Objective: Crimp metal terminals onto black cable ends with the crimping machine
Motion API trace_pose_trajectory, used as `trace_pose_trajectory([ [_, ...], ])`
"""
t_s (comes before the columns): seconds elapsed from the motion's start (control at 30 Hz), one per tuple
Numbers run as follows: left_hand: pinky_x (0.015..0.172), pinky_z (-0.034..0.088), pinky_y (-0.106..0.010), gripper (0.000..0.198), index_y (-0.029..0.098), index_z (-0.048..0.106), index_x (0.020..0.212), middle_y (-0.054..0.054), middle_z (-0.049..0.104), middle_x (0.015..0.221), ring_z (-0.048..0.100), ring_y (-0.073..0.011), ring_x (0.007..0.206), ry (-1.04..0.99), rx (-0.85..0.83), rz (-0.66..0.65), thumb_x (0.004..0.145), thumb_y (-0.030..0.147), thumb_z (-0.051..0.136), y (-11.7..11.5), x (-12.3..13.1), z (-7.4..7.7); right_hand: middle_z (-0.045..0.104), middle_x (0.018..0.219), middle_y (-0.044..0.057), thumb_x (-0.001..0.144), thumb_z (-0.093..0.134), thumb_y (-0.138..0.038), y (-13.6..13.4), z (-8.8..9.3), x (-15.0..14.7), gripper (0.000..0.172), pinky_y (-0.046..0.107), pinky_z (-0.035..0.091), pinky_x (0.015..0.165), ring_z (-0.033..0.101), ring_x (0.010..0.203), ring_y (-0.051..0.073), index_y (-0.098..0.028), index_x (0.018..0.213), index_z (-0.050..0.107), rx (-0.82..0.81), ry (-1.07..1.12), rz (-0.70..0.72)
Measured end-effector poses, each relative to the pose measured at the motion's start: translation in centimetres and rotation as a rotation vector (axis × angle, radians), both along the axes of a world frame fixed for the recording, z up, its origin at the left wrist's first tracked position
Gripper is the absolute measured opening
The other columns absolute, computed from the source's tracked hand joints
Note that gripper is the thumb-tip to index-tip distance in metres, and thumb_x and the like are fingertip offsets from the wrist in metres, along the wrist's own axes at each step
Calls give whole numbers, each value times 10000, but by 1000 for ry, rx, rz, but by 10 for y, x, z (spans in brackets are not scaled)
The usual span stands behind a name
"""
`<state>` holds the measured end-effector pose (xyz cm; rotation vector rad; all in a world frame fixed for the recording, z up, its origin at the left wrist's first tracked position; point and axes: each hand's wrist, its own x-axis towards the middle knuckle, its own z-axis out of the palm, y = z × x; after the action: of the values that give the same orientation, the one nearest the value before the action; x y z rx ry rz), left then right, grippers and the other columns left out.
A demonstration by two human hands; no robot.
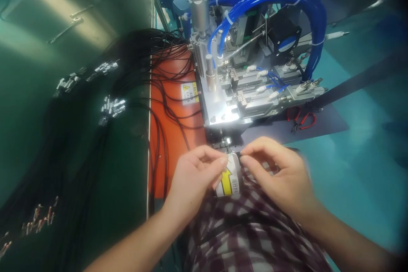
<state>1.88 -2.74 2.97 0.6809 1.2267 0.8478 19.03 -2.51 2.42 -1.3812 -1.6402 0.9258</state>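
**Both hands pinched at the machine's front**

The left hand (194, 174) and right hand (280, 174) meet fingertip to fingertip, pinching something too small to make out. The machine's clamp (225, 142) sits at twelve o'clock, the yellow-arrow label (230, 180) between them.

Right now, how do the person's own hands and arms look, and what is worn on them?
Both are bare: the left hand and the right hand wear no gloves, and no rings or watch show. The forearms have no sleeves. A dark red and white checked garment lies between them.
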Motion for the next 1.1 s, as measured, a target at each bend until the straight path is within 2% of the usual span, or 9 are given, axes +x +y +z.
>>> trace_pose_trajectory([
  [0.13, 457, 363, -146, 160, 138, 657, 753, 33, 562, 502, 436, -34, 425, 35, 8, -21, 786, 281, 722, 0, 0, -3, 611, 786, -20, 864, 611, -138, -1, -2, -6, 90, 225, 446, 610, 558, 691, 109, -211, 812, 603, 47, 14, 36],
  [0.3, 455, 367, -141, 154, 151, 661, 767, 53, 522, 461, 442, -40, 427, 74, 23, -45, 794, 293, 713, -1, 0, -3, 583, 748, -11, 879, 586, -145, -1, -3, -8, 90, 236, 424, 585, 538, 653, 108, -189, 801, 589, 62, -5, 70],
  [0.43, 434, 345, -137, 124, 152, 660, 752, 62, 510, 485, 420, -37, 433, 146, 72, -72, 784, 260, 713, -1, 1, 0, 555, 720, -1, 881, 541, -125, 0, 1, -5, 99, 264, 384, 585, 498, 614, 113, -167, 796, 569, 149, -114, 146],
  [0.6, 518, 407, -155, 27, 148, 681, 756, 21, 608, 646, 511, -67, 569, 306, 237, -140, 779, 163, 676, -4, 4, 4, 540, 701, 1, 860, 522, -120, 8, 12, 0, 109, 275, 330, 561, 461, 595, 116, -157, 761, 550, 241, -295, 305],
  [0.67, 544, 420, -164, 34, 149, 686, 756, 19, 607, 659, 522, -75, 595, 341, 294, -173, 782, 147, 663, -5, 4, 6, 536, 701, -8, 864, 519, -132, 11, 16, 2, 115, 268, 324, 553, 458, 594, 111, -162, 756, 546, 159, -290, 336],
  [0.8, 507, 394, -169, 35, 151, 697, 769, 24, 583, 632, 496, -72, 561, 290, 252, -203, 782, 178, 679, -2, 2, 6, 492, 653, -39, 905, 496, -209, 16, 15, 3, 166, 236, 327, 508, 429, 563, 99, -185, 746, 535, -292, -44, 299],
  [0.87, 479, 364, -168, 65, 152, 697, 766, 24, 577, 628, 468, -62, 535, 229, 188, -193, 778, 216, 700, -1, -1, 5, 469, 638, -47, 915, 497, -256, 17, 13, 1, 193, 226, 323, 493, 401, 556, 95, -189, 737, 530, -454, 96, 277],
  [0.97, 465, 335, -171, 127, 158, 689, 766, 42, 525, 566, 407, -47, 486, 135, 81, -150, 773, 279, 724, 1, -4, 4, 488, 665, -43, 900, 527, -268, 18, 12, -3, 181, 216, 322, 488, 392, 561, 86, -180, 743, 545, -519, 240, 258],
  [1.1, 468, 318, -187, 169, 158, 662, 740, 72, 407, 460, 349, -46, 447, 76, -23, -63, 776, 312, 721, 3, -6, 7, 546, 680, -24, 889, 553, -285, 16, 12, -6, 159, 208, 364, 480, 455, 560, 91, -174, 778, 581, -497, 339, 189],
])
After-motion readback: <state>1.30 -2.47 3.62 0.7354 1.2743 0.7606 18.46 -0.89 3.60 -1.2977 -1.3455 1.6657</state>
